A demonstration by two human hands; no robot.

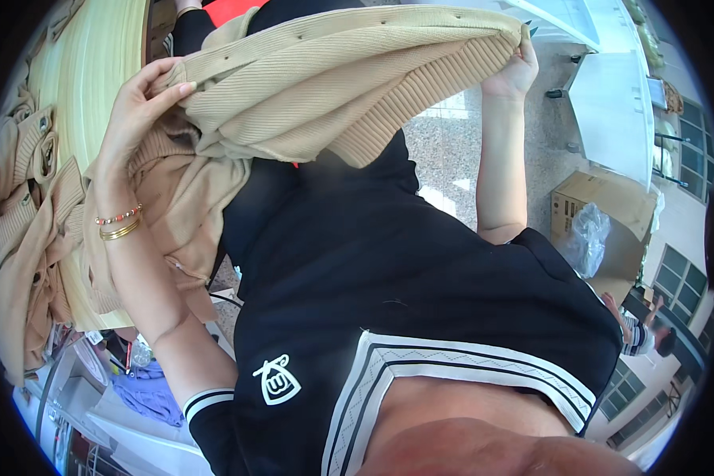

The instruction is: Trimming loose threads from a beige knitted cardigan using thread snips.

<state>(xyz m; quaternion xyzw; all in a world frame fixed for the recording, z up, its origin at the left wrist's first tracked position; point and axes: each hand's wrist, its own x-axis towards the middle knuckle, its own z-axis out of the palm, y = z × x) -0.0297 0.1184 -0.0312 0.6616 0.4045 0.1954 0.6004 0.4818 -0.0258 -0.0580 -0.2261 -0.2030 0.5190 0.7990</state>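
Note:
A beige ribbed knit cardigan (325,79) is stretched between my two hands, with small buttonholes along its upper band. My left hand (144,99) pinches the band at its left end, thumb on top. At the hem corner on the right, my right hand (516,70) grips the knit, its fingers partly hidden behind the fabric. A small dark teal tip shows beside those fingers; I cannot make out what it is. The cardigan's loose body hangs down below my left hand, over the table edge and toward my lap.
A pale wood-grain table (87,59) lies to the left, with more beige knit garments (28,214) piled on it. Purple cloth (147,394) sits lower left. On the right are a cardboard box (587,202), a clear plastic bag (587,238), white panels (611,103) and another person (639,333).

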